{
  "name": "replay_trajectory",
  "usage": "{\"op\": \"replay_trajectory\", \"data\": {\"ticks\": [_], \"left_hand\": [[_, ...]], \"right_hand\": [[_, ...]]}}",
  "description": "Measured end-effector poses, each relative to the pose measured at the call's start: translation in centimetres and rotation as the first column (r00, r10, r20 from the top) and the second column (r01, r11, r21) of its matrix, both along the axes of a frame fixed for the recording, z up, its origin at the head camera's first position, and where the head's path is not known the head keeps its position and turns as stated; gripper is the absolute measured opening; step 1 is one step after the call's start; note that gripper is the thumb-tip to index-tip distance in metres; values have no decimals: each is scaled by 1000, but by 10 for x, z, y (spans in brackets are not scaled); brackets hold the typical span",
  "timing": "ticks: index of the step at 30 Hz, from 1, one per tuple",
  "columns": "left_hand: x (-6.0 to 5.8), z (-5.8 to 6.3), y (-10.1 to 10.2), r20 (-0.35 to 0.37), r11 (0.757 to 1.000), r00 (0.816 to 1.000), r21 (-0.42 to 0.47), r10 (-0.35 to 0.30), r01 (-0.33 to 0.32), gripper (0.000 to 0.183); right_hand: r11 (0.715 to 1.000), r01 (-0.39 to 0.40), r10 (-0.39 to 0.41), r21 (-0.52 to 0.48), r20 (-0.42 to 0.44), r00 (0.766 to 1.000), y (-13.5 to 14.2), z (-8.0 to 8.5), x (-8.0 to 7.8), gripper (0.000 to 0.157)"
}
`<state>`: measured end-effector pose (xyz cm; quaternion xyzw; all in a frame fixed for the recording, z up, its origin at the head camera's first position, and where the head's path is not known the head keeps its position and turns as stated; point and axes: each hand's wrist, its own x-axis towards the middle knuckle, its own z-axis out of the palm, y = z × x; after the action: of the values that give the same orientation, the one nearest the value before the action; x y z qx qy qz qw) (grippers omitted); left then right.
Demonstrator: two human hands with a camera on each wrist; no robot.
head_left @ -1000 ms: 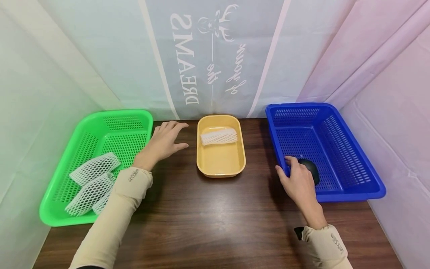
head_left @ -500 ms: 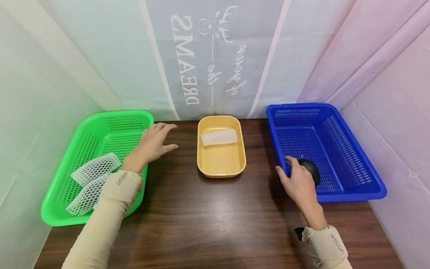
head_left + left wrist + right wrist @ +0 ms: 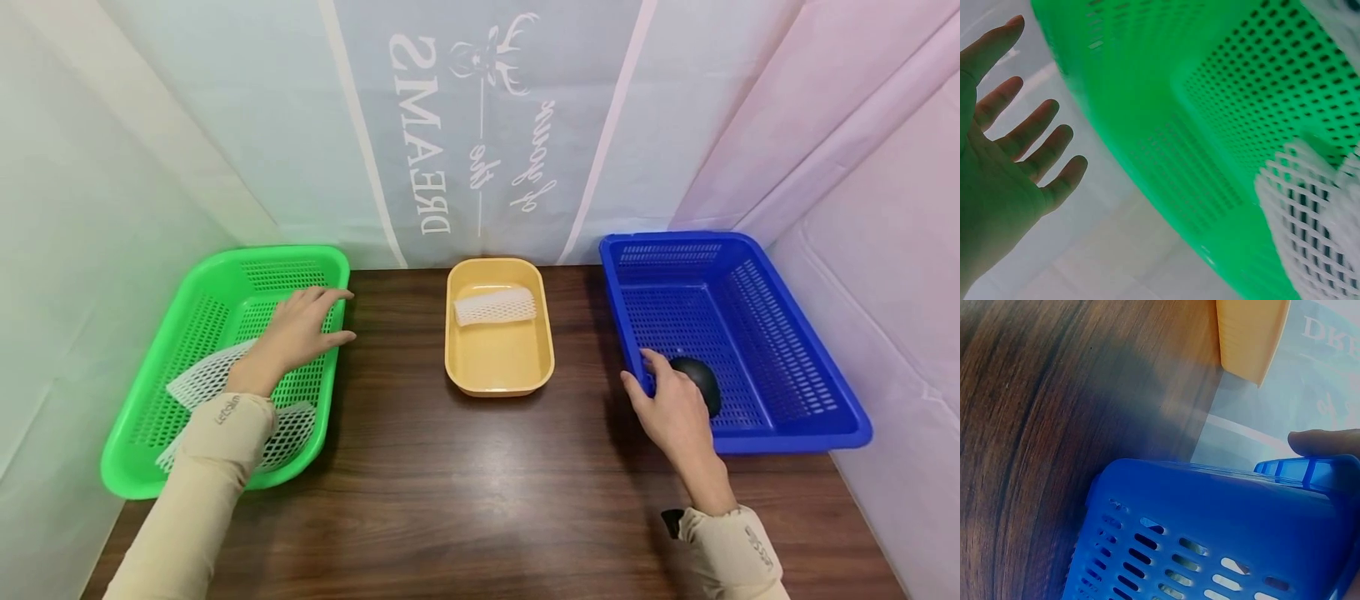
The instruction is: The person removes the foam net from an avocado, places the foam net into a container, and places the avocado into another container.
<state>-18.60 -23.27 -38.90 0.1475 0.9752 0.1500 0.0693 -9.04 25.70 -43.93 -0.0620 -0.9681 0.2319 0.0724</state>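
Note:
In the head view my left hand (image 3: 291, 335) hovers over the green basket (image 3: 288, 253), fingers spread and holding nothing. White foam net sleeves (image 3: 206, 377) lie in that basket, partly hidden by my forearm; dark shows through the mesh of one (image 3: 1310, 225) in the left wrist view. My right hand (image 3: 678, 410) grips the left rim of the blue basket (image 3: 795, 442), thumb outside and fingers over the edge. A dark, glossy, rounded object (image 3: 699, 383) sits inside, beside that hand. The right wrist view shows a digit (image 3: 1322, 442) over the rim.
A yellow tray (image 3: 498, 367) stands between the two baskets, with one white foam net sleeve (image 3: 495, 307) across its far half. Brown wooden table (image 3: 465, 500) lies beneath. A printed cloth (image 3: 480, 125) hangs at the back, and pale sheets close off both sides.
My left hand has moved left, from beside the yellow tray to over the green basket, its fingers staying spread. My right hand keeps its place on the blue rim.

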Motion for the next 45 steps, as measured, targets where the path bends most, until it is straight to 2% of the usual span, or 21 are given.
{"op": "replay_trajectory", "data": {"ticks": [9, 15, 28, 38, 45], "left_hand": [[2, -8, -19, 11, 999, 999, 26, 34, -34, 67], [3, -9, -30, 5, 997, 999, 52, 48, -48, 67], [9, -15, -58, 17, 997, 997, 41, 72, -72, 72], [14, -25, -94, 92, 989, 986, 39, 139, -143, 77], [22, -30, -115, 166, 983, 970, 13, 180, -184, 87]], "right_hand": [[1000, 3, -3, 6, -3, 1000, 2, -3, 0, 54], [1000, 0, 0, 8, -7, 1000, 2, -3, 0, 54], [1000, -2, 2, 4, 10, 1000, 1, -1, 1, 54], [1000, -2, 2, 4, 24, 1000, 1, 0, 1, 56], [1000, 1, -1, 7, 20, 1000, 1, -1, 0, 56]]}}
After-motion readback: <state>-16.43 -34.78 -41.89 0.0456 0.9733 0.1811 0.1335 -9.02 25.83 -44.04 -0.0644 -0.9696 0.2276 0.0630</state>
